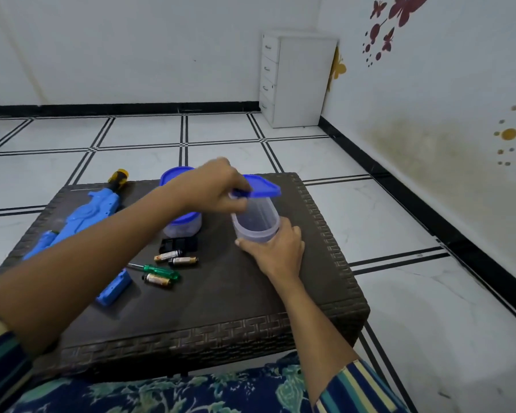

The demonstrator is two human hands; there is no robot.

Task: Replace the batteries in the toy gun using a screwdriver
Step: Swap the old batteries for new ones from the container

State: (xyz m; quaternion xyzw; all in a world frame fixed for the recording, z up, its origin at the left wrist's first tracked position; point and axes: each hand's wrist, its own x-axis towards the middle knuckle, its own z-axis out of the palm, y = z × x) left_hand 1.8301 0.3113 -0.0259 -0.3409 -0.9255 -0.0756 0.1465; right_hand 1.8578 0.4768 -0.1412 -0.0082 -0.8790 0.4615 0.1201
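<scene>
The left hand (pixel 213 186) pinches a blue lid (pixel 261 187) above a clear container (pixel 255 222) that the right hand (pixel 276 245) grips at its base on the dark surface (pixel 251 308), while the blue toy gun (pixel 81 216), green screwdriver (pixel 155 270) and three batteries (pixel 175 257) lie to the left.

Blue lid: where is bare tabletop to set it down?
Free: near right stretch of the table, between the right hand and the front edge. Crowded: centre-left, with batteries, screwdriver, blue cover, toy gun.
</scene>
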